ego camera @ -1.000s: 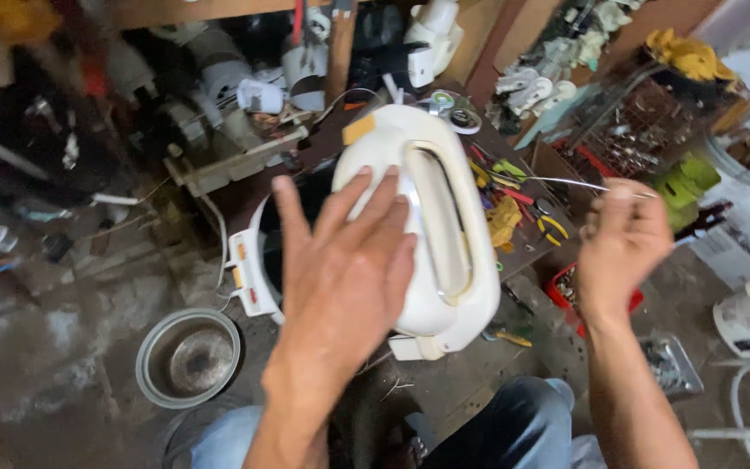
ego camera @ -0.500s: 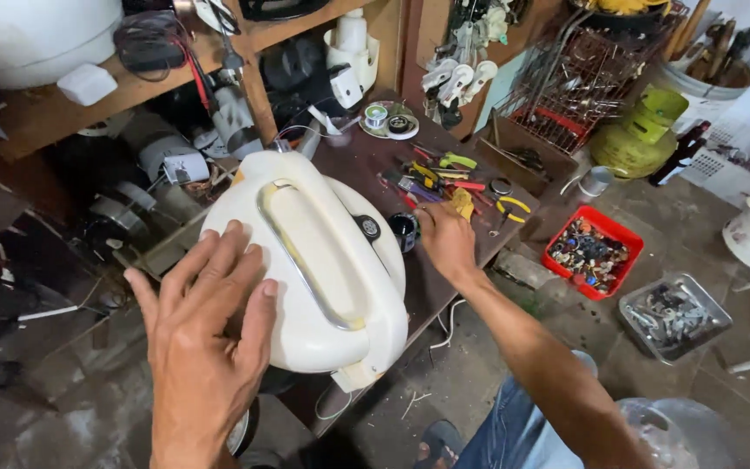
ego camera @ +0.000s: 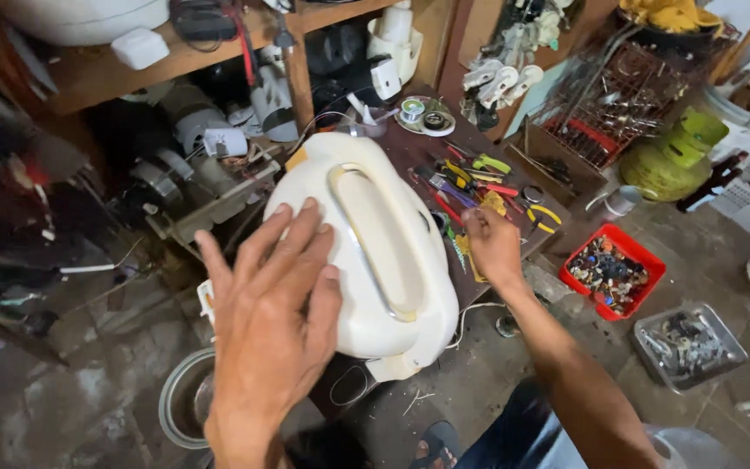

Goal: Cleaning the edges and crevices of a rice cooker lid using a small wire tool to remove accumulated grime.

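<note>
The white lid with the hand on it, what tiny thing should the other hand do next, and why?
Probably close the right hand on one of the small tools and lift it. The left hand lies flat on the white lid, steadying it, while the right hand's fingers rest among the coloured-handled tools on the brown table. I cannot tell which tool.

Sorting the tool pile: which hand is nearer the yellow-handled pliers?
Right. The right hand rests among the tools just left of the yellow-handled pliers; the left hand lies flat on the white appliance lid.
</note>
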